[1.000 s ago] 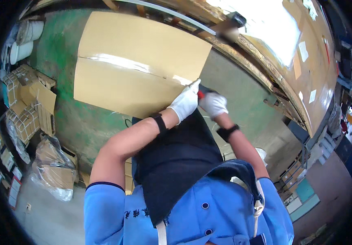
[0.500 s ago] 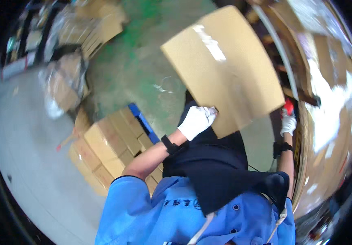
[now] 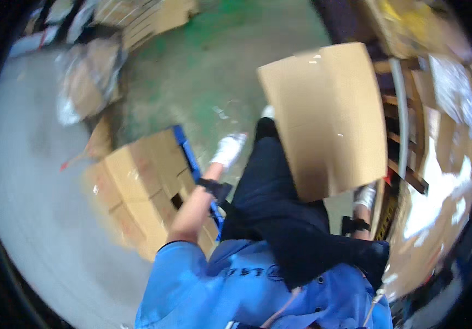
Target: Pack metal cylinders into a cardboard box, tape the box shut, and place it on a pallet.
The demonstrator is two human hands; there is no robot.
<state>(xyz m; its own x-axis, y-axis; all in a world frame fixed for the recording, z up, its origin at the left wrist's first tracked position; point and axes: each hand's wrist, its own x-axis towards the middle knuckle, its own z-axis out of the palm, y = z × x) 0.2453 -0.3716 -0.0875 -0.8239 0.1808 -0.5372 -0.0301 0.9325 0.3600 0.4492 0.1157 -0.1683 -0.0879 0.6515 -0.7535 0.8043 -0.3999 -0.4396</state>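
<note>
A flat brown cardboard sheet or flattened carton [image 3: 332, 120] is tilted in front of my legs, its lower edge near my thighs. My left hand [image 3: 229, 149], in a white glove, is off to the left of the cardboard and touches nothing; its fingers look stretched out, slightly blurred. My right hand [image 3: 365, 197], also gloved, is at the cardboard's lower right corner, its fingers mostly hidden behind it. A small bit of a red thing [image 3: 387, 176] shows beside that corner, close to the right hand; its kind cannot be made out.
Stacked brown cartons [image 3: 142, 186] sit on a blue pallet [image 3: 187, 151] to my left. Farther left lies a plastic-wrapped bundle [image 3: 89, 82]. Along my right run a grey metal bar [image 3: 402, 120], wooden slats and wrapped cardboard [image 3: 438, 219]. Plastic scraps [image 3: 220, 112] lie on the green-grey floor.
My left hand has let go of the cardboard and moved left. The cardboard has swung more upright and shifted right and lower. My right hand, earlier seen with the red thing, is now partly behind it.
</note>
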